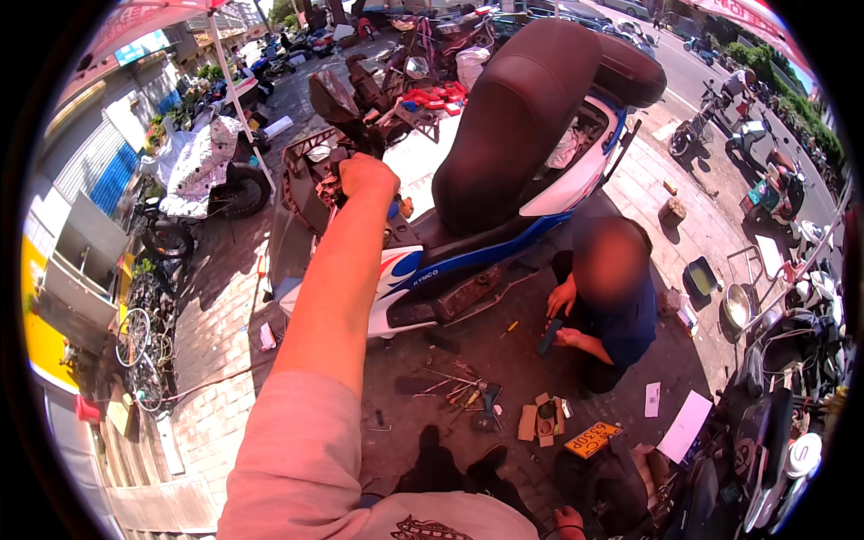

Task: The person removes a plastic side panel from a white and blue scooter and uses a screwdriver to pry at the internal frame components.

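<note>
My left arm reaches far forward, and my left hand (369,177) is closed round the dark handlebar grip (338,162) of a blue and white scooter (409,270). The scooter's front is stripped of panels, with frame and wiring bare around the grip. Its long dark seat (513,117) is tilted up, and the space under it shows. At the lower edge my right hand (568,518) shows only in small part, low beside my body, with a red band near the wrist. Its fingers are not clear.
A person (621,297) crouches beside the scooter, holding a dark flat object (549,336). Screwdrivers and other tools (463,387) lie on the ground before my feet, near an opened cardboard box (544,418) and a yellow plate (594,439). Parked scooters (765,459) crowd the right.
</note>
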Available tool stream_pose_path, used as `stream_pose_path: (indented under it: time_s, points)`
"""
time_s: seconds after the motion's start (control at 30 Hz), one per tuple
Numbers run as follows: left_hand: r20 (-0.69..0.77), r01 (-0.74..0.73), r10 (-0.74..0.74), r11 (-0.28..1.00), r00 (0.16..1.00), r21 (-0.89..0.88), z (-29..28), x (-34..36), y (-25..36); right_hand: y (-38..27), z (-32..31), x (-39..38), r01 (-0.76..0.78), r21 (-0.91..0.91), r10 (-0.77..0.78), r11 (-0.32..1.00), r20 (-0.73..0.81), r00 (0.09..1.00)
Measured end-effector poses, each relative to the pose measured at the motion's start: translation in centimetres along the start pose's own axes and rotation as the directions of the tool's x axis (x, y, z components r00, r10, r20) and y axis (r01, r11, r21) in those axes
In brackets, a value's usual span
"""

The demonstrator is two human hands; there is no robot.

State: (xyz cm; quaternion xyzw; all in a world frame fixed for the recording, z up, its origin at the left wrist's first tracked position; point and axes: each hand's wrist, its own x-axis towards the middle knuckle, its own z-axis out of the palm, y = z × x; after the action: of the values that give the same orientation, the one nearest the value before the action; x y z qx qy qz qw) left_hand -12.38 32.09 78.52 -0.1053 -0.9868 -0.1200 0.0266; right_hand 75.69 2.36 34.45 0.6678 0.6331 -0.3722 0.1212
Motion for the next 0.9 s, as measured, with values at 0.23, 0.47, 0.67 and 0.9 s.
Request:
stream_pose_path:
  time_s: [0.23,0.47,0.67,0.9]
  points:
    - [0.151,-0.234,0.190,0.895,0.970,0.379,-2.6,-0.3,-0.9,-7.9,-3.6,-4.2,-0.139,0.101,0.120,0.985,0.171,0.978]
    - [0.134,-0.206,0.168,0.908,0.977,0.364,-2.2,-0.2,-0.7,-7.5,-2.4,-4.9,-0.183,0.170,0.143,0.968,0.220,0.965]
    - [0.226,-0.287,0.198,0.824,0.954,0.489,-2.1,0.4,-0.3,-6.8,-2.7,-4.5,-0.208,0.245,0.151,0.947,0.232,0.961]
    - [0.191,-0.212,0.134,0.847,0.972,0.486,-1.4,1.4,-0.4,-8.7,-5.0,-4.9,-0.221,0.227,0.167,0.948,0.234,0.958]
